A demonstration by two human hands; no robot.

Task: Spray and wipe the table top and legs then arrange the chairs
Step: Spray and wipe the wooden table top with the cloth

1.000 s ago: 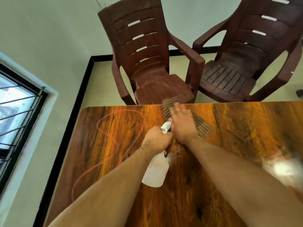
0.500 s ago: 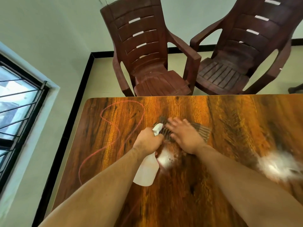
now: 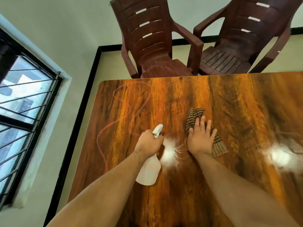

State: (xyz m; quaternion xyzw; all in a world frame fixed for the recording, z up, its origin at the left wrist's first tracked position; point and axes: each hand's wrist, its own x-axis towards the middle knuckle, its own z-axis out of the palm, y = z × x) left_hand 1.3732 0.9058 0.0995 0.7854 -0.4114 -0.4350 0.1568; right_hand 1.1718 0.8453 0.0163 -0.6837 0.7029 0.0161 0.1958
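Fingers spread flat, the right hand (image 3: 200,138) is pressing the striped woven cloth (image 3: 195,115) on the glossy desk (image 3: 246,104), now farther back from its far edge. The left hand (image 3: 149,142) is gripping the smooth white spray bottle (image 3: 148,171) alongside.

Home rm: wood table (image 3: 229,99), plastic chairs (image 3: 152,38).

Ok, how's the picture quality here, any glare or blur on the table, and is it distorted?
Head view: two glare patches on the table top, one between the left hand and right hand, one toward the right edge. Head view: blur smears the table's right side; the striped cloth looks crisp. Head view: the wide lens tilts the window and both chairs.
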